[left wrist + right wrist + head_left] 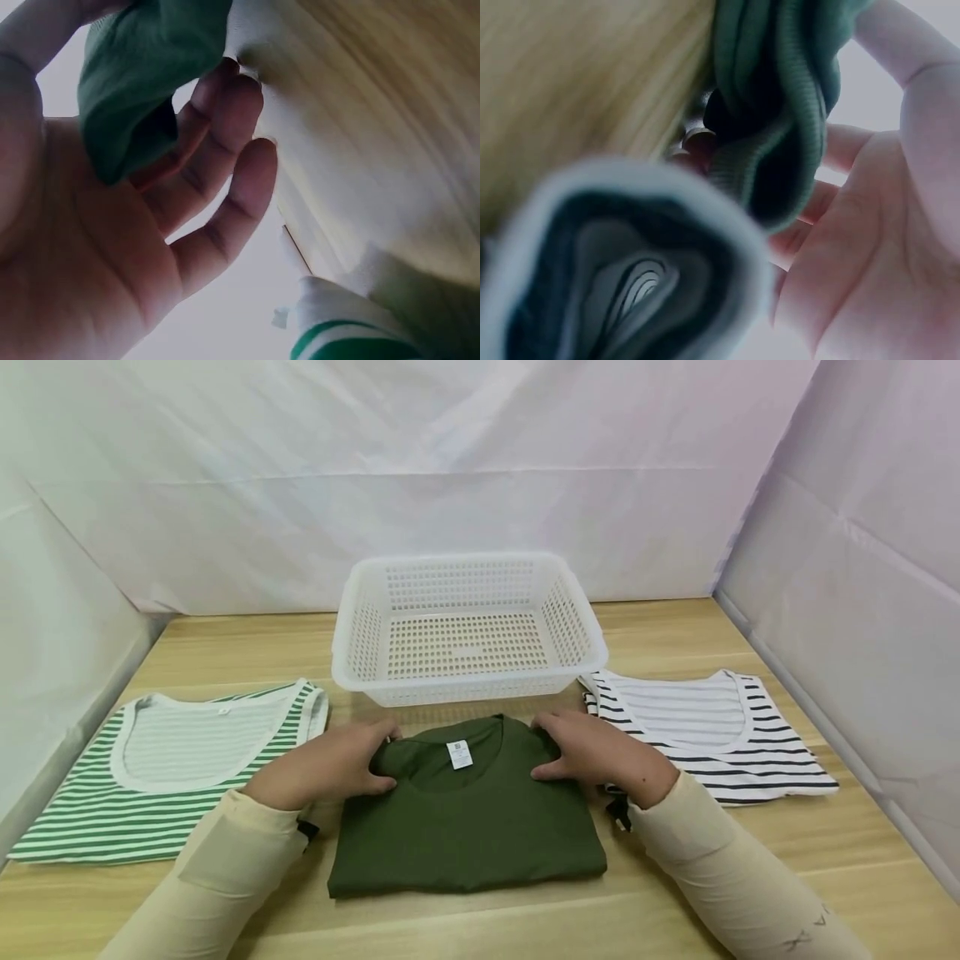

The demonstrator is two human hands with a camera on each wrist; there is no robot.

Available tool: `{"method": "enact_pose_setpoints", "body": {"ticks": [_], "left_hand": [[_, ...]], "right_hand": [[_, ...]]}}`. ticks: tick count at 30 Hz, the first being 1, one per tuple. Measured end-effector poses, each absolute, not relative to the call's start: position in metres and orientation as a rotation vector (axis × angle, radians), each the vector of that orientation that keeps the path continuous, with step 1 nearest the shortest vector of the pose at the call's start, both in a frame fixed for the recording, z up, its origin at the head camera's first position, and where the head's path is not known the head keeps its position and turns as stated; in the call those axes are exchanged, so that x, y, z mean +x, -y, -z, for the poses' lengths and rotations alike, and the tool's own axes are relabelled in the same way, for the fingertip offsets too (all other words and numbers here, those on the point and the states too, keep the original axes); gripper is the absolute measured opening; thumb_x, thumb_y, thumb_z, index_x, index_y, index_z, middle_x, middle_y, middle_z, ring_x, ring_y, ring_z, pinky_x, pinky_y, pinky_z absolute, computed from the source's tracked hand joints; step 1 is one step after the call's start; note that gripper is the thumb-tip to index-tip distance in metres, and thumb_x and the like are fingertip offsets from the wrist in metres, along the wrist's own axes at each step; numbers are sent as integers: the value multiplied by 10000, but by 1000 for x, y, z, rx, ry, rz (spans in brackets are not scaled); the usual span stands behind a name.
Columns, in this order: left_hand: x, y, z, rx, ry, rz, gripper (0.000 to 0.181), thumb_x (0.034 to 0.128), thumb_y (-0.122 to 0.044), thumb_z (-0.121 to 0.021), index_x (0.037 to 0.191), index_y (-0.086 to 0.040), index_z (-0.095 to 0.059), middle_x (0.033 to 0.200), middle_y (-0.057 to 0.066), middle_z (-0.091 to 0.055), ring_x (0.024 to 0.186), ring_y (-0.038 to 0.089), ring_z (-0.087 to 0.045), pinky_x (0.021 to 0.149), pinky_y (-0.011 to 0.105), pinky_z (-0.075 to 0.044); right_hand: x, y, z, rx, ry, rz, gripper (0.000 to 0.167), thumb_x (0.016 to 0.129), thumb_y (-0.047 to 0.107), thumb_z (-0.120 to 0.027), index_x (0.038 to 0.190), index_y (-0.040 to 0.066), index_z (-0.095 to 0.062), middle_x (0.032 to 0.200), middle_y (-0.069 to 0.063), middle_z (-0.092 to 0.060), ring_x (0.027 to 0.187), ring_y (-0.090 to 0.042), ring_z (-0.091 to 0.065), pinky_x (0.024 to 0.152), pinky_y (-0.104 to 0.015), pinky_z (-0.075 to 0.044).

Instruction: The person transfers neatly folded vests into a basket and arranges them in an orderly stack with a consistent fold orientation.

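A folded dark green T-shirt (468, 827) lies on the table, its neckline and white label towards the basket. My left hand (341, 768) grips its upper left corner, thumb on top. In the left wrist view the green cloth (150, 82) sits between the thumb and the curled fingers (240, 112) of that hand. At the upper right corner my right hand (592, 756) holds the shirt the same way. In the right wrist view, ribbed green folds (795, 135) hang between its thumb and fingers, and the fingertips are partly hidden behind the cloth.
A white plastic basket (468, 681) with nothing in it stands just behind the green T-shirt. Left lies a folded green-and-white striped shirt (150, 814), right a folded black-and-white striped shirt (720, 777), close to my forearms. White sheets (450, 427) wall the wooden table (247, 647).
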State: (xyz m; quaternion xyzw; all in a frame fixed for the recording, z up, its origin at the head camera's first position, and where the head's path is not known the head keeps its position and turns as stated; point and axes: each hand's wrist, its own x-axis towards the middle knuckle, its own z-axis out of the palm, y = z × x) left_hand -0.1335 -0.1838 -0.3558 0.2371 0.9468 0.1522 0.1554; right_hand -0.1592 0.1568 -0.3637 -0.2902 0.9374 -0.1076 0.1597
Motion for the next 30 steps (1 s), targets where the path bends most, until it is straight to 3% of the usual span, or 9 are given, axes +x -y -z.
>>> {"method": "enact_pose_setpoints", "body": {"ticks": [6, 11, 18, 21, 26, 30], "left_hand": [[-131, 186, 352, 677, -2661, -481, 434, 836, -239, -806, 1175, -147, -550, 1014, 13, -666, 844, 126, -598, 768, 356, -503], [-131, 191, 348, 751, -2637, -639, 430, 851, -200, -794, 1206, -153, -555, 1053, 29, -654, 906, 147, -603, 796, 345, -507], [-134, 192, 346, 750, -2578, -784, 665, 862, -237, -793, 1420, -94, -459, 1335, 111, -600, 1209, 314, -583, 950, 445, -506], [-135, 193, 345, 740, -2510, -796, 576, 860, -277, -794, 1348, -108, -540, 1258, 51, -649, 1114, 243, -629, 922, 403, -518], [-139, 196, 346, 763, -2413, -787, 333, 859, -350, -785, 1132, -207, -659, 928, -93, -682, 807, 85, -621, 740, 271, -517], [-139, 194, 347, 800, -2407, -805, 358, 895, -377, -747, 1186, -214, -619, 999, -107, -674, 880, 69, -623, 784, 262, -518]], "right_hand": [[-160, -157, 364, -798, -2626, 367, 347, 866, 400, -773, 994, 122, -611, 832, 18, -590, 719, -117, -536, 670, -311, -458], [-161, -158, 363, -844, -2607, 362, 335, 869, 399, -767, 798, 154, -549, 692, 29, -483, 616, -100, -443, 610, -275, -395], [-161, -161, 363, -912, -2611, 356, 337, 875, 369, -767, 788, 156, -521, 680, 41, -434, 613, -88, -406, 609, -261, -372], [-161, -161, 363, -919, -2606, 368, 327, 878, 359, -766, 803, 159, -519, 692, 42, -434, 622, -89, -407, 609, -262, -367], [-158, -159, 361, -894, -2610, 372, 316, 874, 350, -772, 814, 168, -521, 701, 42, -436, 629, -96, -413, 603, -271, -363], [-158, -156, 359, -847, -2644, 370, 316, 870, 353, -775, 822, 179, -516, 695, 40, -430, 625, -103, -416, 592, -284, -357]]}}
